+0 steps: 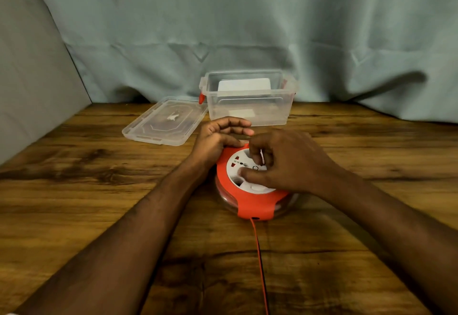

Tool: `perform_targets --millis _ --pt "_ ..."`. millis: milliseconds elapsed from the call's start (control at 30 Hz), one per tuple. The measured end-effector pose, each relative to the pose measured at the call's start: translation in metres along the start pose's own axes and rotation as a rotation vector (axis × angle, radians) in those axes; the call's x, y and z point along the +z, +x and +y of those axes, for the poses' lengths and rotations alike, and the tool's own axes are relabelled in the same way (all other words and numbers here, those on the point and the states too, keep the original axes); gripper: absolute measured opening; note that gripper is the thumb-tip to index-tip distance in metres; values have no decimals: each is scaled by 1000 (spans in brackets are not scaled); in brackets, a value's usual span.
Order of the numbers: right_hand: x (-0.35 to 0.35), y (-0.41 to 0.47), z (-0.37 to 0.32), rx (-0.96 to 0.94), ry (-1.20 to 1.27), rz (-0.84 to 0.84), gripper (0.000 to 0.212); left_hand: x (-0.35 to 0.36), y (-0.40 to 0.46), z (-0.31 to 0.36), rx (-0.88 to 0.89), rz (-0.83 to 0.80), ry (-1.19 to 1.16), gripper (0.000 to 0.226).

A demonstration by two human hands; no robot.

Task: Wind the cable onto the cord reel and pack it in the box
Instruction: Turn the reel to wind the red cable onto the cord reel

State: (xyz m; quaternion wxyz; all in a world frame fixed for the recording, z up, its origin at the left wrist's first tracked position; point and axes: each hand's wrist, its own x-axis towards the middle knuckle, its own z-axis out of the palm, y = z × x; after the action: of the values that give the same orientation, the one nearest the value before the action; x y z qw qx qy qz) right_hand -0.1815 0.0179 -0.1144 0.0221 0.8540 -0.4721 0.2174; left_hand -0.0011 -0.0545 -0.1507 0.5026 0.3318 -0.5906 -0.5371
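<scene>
Cord reel [250, 186], orange with white socket face, lies flat on the wooden counter [99, 190]. Left hand [218, 138] rests against the reel's far-left rim, fingers loosely curled, gripping nothing visible. Right hand [285, 163] sits on the reel's face, fingers pinched on its centre. Cable [260, 265] exits the reel's near edge. Open clear box [250, 99] stands behind the reel; lid [166, 122] beside it, left.
</scene>
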Motion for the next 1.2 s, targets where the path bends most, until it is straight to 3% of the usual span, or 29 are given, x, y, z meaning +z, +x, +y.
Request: perform_targets --millis 67,200,333,733,1067,1200 --pt "-13 -1 8 -88 98 -57 19 0 -1 2 -1 -9 18 48" --pt "-24 0 25 -107 178 -290 53 0 -2 3 -8 -33 0 49" --pt "-24 2 33 -59 267 -344 79 -1 0 2 10 -23 33 48" --pt "-21 3 29 -32 334 -295 79 -2 2 0 29 -65 41 51" --pt "-14 5 16 16 161 -184 56 -1 3 -5 32 -10 25 46" --pt "-2 4 6 -12 52 -56 53 1 2 -3 38 20 35 44"
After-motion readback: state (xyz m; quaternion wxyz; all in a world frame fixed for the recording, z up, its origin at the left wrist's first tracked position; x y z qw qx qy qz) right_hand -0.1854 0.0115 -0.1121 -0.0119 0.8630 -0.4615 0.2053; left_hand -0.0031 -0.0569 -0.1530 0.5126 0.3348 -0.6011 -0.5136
